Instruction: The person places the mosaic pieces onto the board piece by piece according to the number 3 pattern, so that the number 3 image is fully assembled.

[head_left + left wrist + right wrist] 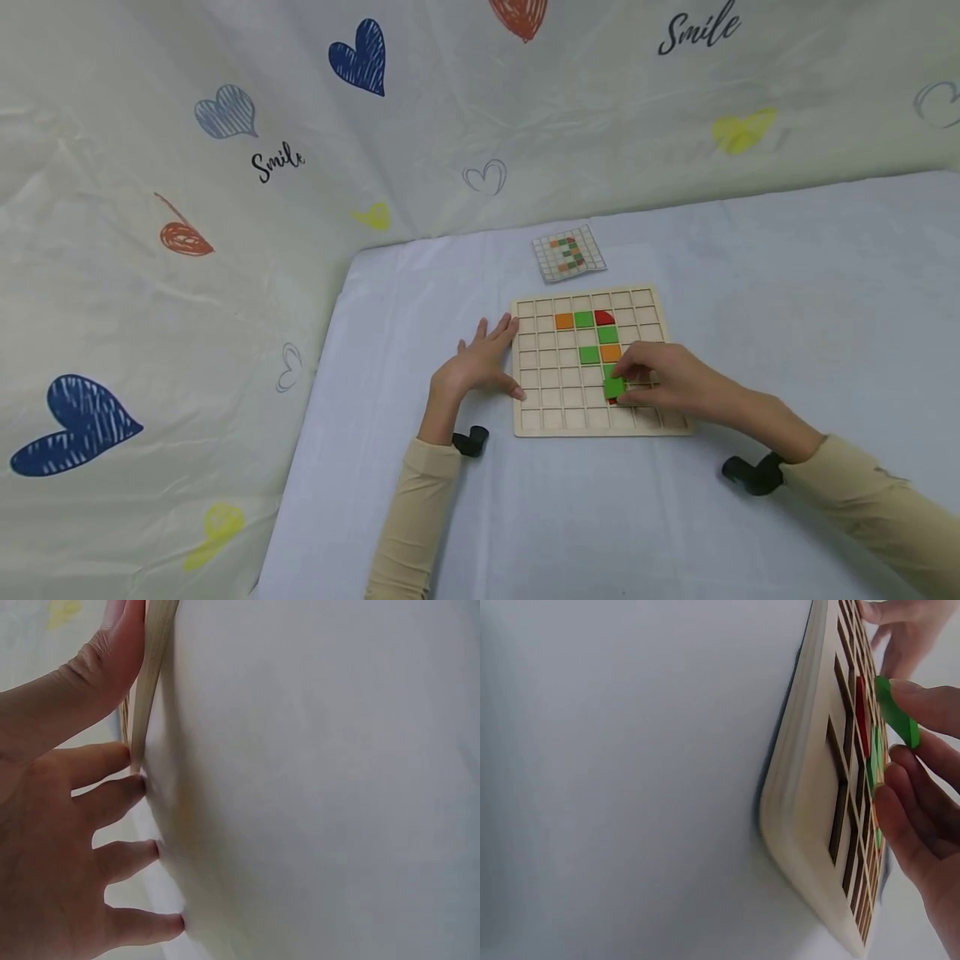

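Note:
A wooden grid board (553,423) lies on the white cloth, with orange, green and red tiles in some of its squares. My right hand (678,379) pinches a green tile (895,712) between thumb and fingers, and the right wrist view has it tilted just above the board. Partly covered by that tile, a red piece (862,716) sits in a square below. At the board's left edge rests my left hand (476,364), its fingers spread. In the left wrist view the thumb touches the board's side (154,671), while some fingertips reach the cloth.
Behind the board lies a small printed card (567,254) with a grid pattern of coloured squares. A white curtain (420,133) with hearts and "Smile" lettering hangs at the back and left. Black wrist devices (752,475) show at both sleeves.

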Demonstrator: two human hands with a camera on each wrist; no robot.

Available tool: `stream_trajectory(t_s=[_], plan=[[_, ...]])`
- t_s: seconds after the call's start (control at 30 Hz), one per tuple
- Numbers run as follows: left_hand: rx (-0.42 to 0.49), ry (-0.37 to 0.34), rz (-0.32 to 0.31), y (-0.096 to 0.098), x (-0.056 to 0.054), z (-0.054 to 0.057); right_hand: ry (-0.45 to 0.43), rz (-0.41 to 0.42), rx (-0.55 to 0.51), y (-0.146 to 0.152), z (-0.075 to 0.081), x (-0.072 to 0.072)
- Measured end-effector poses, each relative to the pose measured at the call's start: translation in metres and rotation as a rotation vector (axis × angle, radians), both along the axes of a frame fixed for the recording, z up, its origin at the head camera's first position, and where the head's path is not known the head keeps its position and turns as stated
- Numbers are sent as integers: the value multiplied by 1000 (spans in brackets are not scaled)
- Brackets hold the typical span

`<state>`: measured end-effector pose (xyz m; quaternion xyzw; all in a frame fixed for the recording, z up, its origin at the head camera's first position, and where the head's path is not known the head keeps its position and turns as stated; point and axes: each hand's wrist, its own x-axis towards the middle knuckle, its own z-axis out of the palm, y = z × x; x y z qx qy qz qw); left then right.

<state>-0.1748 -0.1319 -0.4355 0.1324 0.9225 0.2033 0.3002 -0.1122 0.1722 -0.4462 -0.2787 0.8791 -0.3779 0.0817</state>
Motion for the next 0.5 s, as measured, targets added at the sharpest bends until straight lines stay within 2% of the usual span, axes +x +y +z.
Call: stream_trajectory(t_s=[0.2, 0.5], plan=[[-3, -5, 7, 0, -1, 0, 20, 29, 11, -15, -4, -3], [23, -9, 21, -1, 1, 2, -10, 34, 107, -25, -6, -4]])
